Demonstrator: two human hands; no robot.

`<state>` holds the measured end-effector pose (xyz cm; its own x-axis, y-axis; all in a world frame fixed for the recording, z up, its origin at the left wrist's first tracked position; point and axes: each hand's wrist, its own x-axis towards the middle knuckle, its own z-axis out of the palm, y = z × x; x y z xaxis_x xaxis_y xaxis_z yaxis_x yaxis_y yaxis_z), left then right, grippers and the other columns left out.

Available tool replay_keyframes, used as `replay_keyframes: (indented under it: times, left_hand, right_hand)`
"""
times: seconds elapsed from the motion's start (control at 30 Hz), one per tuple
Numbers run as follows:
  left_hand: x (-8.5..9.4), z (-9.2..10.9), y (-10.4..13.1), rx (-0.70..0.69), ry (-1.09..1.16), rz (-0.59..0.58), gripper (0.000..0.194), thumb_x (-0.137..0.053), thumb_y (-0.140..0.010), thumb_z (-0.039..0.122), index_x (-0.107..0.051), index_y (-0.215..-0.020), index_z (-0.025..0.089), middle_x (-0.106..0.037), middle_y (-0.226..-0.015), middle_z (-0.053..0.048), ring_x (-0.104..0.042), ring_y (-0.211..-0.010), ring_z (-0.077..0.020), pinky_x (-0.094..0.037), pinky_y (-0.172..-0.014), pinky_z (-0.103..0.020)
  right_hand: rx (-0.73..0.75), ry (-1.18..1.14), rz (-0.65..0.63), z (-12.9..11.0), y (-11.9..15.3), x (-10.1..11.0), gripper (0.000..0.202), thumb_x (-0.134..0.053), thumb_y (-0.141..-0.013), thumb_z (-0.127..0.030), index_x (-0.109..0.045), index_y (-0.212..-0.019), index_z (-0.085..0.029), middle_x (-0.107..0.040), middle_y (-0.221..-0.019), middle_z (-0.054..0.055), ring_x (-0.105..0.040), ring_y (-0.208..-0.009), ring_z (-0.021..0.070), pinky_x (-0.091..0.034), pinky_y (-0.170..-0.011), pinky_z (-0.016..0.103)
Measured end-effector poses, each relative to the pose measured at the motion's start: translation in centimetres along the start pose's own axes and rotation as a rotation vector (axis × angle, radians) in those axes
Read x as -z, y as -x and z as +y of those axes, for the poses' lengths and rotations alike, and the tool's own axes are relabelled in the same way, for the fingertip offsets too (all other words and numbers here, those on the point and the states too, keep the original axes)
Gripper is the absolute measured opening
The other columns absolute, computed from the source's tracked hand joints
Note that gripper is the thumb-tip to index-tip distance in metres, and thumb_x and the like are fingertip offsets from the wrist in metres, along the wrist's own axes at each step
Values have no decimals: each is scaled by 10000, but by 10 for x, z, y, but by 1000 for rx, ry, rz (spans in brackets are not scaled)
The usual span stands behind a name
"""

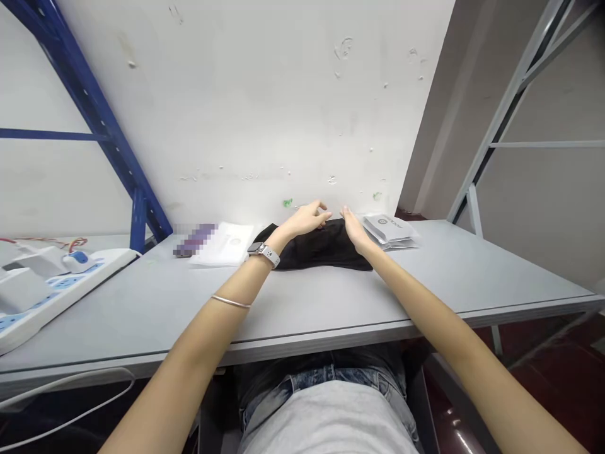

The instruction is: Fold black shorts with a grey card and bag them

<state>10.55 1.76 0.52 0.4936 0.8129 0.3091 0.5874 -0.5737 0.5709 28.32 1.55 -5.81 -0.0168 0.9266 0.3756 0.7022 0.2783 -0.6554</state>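
Note:
A black folded cloth (317,252) lies on the grey table (331,296) near the far wall. My left hand (307,219), with a watch and a thin bracelet on that arm, rests on the cloth's far edge with fingers curled, pinching it. My right hand (353,228) lies on the cloth's right part, fingers stretched toward the far edge. Whether the right hand grips the fabric is unclear.
A stack of grey packets (390,230) sits right of the cloth. White paper sheets (225,244) lie to its left. A white power strip (51,287) with plugs occupies the table's left end. Blue shelving (108,139) stands left, grey shelving (501,120) right.

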Motion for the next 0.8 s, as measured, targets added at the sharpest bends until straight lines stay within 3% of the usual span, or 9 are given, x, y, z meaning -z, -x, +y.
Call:
replay_keyframes:
  times: [0.07, 0.13, 0.2, 0.3, 0.4, 0.47, 0.6, 0.67, 0.8]
  left_hand:
    - [-7, -2, 3, -26, -26, -15, 391, -481, -916, 465, -543, -1196, 199, -712, -1013, -71, -659, -959, -212, -486, -823, -306]
    - [-6, -10, 7, -7, -97, 26, 380, -483, -916, 436, -552, -1193, 185, -696, -1088, -95, -643, -1014, -230, -477, -844, -315]
    - [-1, -21, 13, 53, -192, 64, 315, -496, -908, 396, -586, -1113, 174, -701, -1059, -109, -647, -996, -247, -476, -821, -322]
    - [4, -35, 23, 212, -316, 48, 285, -499, -906, 413, -608, -1000, 167, -713, -849, -107, -681, -833, -265, -479, -726, -336]
    - [-1, -42, 31, 347, -250, -65, 395, -512, -895, 480, -564, -1116, 157, -681, -682, -66, -680, -662, -253, -474, -631, -327]
    - [-9, -43, 34, 366, -170, -91, 506, -568, -860, 498, -504, -1228, 157, -664, -645, -39, -682, -660, -254, -470, -604, -311]
    - [-21, -48, 35, 366, -180, -2, 644, -662, -796, 446, -442, -1324, 150, -670, -709, -44, -684, -755, -261, -470, -657, -310]
    - [-24, -53, 34, 375, -173, 34, 658, -677, -789, 425, -437, -1335, 147, -677, -776, -58, -678, -783, -253, -472, -690, -313]
    - [-22, -60, 34, 391, -68, 83, 606, -683, -787, 437, -475, -1289, 170, -670, -859, -64, -662, -797, -230, -472, -680, -296]
  right_hand:
    - [-41, -23, 62, -3, 1, 3, 824, 44, -953, -601, -78, -1566, -65, -202, -1607, 137, -198, -1484, 235, -219, -1187, 407]
    - [20, 39, 43, -9, 7, 1, 774, -104, -974, -593, -122, -1568, -97, -195, -1612, 115, -163, -1492, 231, -161, -1203, 401]
    - [120, 163, -61, -15, 15, -7, 734, -228, -977, -564, -174, -1564, -127, -178, -1617, 102, -117, -1500, 242, -99, -1211, 421]
    - [165, 320, -298, -18, 28, -23, 723, -259, -975, -549, -198, -1560, -128, -151, -1622, 111, -76, -1503, 269, -73, -1204, 457]
    - [163, 366, -412, -13, 34, -37, 723, -205, -984, -546, -156, -1567, -121, -142, -1622, 116, -77, -1503, 268, -71, -1200, 458]
    - [178, 361, -421, -10, 33, -42, 720, -185, -983, -554, -135, -1572, -142, -130, -1626, 96, -76, -1504, 256, -53, -1202, 448]
    - [174, 319, -430, -11, 26, -34, 708, -174, -988, -553, -160, -1569, -148, -148, -1624, 92, -113, -1499, 266, -67, -1199, 453]
    - [149, 308, -358, -13, 21, -21, 690, -206, -995, -532, -217, -1553, -126, -247, -1595, 135, -213, -1475, 289, -122, -1186, 460]
    - [7, 400, -194, -12, 14, 12, 586, -434, -950, -505, -506, -1381, -114, -573, -1352, 202, -469, -1303, 355, -308, -1083, 474]
